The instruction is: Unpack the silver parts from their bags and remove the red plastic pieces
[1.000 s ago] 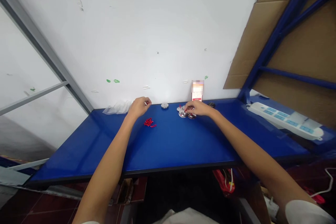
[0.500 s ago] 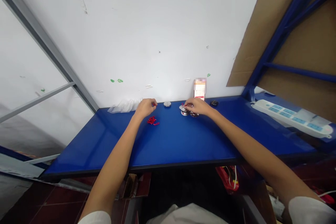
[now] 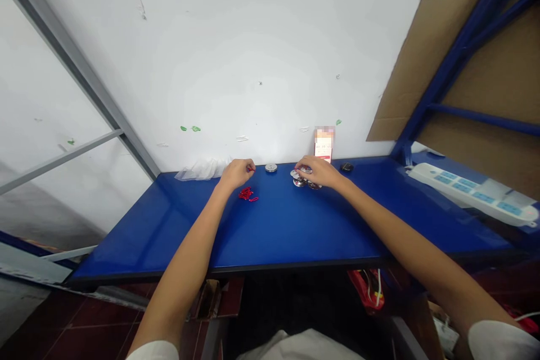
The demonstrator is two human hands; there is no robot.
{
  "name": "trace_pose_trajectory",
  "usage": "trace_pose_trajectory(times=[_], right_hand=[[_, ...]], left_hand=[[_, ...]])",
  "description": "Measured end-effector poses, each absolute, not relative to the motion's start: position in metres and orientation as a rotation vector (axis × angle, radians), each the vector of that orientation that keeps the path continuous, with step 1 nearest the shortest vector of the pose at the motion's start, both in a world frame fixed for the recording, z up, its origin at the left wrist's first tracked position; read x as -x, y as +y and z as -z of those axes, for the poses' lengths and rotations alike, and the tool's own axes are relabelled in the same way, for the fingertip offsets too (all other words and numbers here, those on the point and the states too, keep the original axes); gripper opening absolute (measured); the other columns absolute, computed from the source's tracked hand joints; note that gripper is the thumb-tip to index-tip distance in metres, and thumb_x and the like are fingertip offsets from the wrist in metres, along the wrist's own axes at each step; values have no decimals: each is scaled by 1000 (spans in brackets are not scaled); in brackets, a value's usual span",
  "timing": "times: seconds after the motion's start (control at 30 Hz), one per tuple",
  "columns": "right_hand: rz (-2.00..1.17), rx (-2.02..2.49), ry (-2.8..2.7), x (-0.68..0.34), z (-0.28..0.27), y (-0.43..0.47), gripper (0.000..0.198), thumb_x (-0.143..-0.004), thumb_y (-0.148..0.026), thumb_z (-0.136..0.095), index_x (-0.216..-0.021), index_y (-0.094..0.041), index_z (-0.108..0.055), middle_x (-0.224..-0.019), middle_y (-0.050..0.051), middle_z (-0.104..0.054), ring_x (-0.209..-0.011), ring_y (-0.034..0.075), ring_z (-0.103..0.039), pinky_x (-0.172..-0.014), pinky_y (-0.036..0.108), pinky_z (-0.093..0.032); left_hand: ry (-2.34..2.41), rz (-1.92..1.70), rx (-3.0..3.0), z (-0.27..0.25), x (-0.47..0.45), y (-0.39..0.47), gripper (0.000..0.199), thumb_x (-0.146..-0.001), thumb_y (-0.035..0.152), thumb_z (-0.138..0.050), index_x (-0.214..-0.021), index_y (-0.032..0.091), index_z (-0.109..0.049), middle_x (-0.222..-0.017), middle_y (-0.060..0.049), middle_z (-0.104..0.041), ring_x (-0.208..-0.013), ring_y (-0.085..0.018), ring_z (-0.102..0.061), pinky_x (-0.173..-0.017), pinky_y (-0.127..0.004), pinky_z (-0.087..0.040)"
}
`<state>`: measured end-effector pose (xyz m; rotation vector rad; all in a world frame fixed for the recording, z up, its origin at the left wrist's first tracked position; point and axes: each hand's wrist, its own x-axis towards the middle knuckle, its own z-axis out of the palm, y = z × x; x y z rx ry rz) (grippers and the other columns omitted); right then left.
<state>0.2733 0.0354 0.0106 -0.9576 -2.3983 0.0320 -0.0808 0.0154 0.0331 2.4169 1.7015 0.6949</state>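
My left hand [image 3: 238, 173] is held just above the table with its fingertips pinched on a small red cord [image 3: 251, 169]. Right below it lies a pile of short red cords [image 3: 245, 193], one loop straying to the side. Farther right, my right hand [image 3: 317, 170] reaches over several shiny, round, silver-and-white discs [image 3: 299, 182] and partly hides them. Its thumb and fingers close around a bit of red cord [image 3: 297, 168] at the top of these discs. Between both hands, near the wall, a single silver disc [image 3: 270, 168] lies flat.
A phone [image 3: 323, 146] leans on the wall behind my right hand, beside a small black object [image 3: 346, 167]. Clear plastic bags [image 3: 202, 169] lie at the back left of the blue table [image 3: 295, 236]. On the right is a white power strip [image 3: 472, 192].
The view has shifted slightly, so everything sits a little farther right. Both hands stay in nearly the same places, with only small finger movements.
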Motion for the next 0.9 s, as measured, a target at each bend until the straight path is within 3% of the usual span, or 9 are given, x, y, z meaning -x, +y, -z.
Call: trace_pose_trajectory(times=[0.27,0.43,0.6,0.77,0.9], right_hand=[[-86,977,-2428,-283,-1,45,22,-102,-34,-60,-108,-22,-77,-107,10,-76,-100,27,-70,-87,36,-54],[-56,982,-2362,-283,-6,50,22,-100,-30,-59,-107,-21,-79,-107,11,-77,-103,28,-70,-92,38,-53],[-97,1011,-2330,-277,-10,42,24,-102,-31,-58,-108,-22,-79,-108,11,-78,-104,28,-69,-94,39,-53],[25,1011,-2397,-259,-12,35,26,-103,-27,-55,-108,-19,-80,-107,14,-76,-105,30,-66,-96,41,-51],[61,1038,-2480,-234,-19,45,25,-100,-28,-60,-110,-19,-80,-109,16,-76,-109,33,-66,-98,44,-49]], left_hand=[[1632,-321,-2398,-36,92,17,12,-85,24,-71,-85,21,-82,-85,-5,-79,-76,-20,-70,-69,-29,-48],[1730,-453,-2421,-45,98,12,38,-99,49,-60,-84,21,-81,-77,-7,-77,-72,-23,-69,-72,-33,-48],[1749,-481,-2421,-46,99,12,39,-99,50,-59,-82,22,-81,-75,-8,-77,-71,-23,-68,-71,-32,-48],[1735,-480,-2435,-36,97,18,32,-98,43,-61,-85,21,-81,-81,-8,-78,-77,-24,-70,-76,-33,-51],[1670,-591,-2495,-13,77,22,34,-103,42,-56,-104,19,-81,-103,-12,-79,-99,-27,-72,-96,-39,-54]])
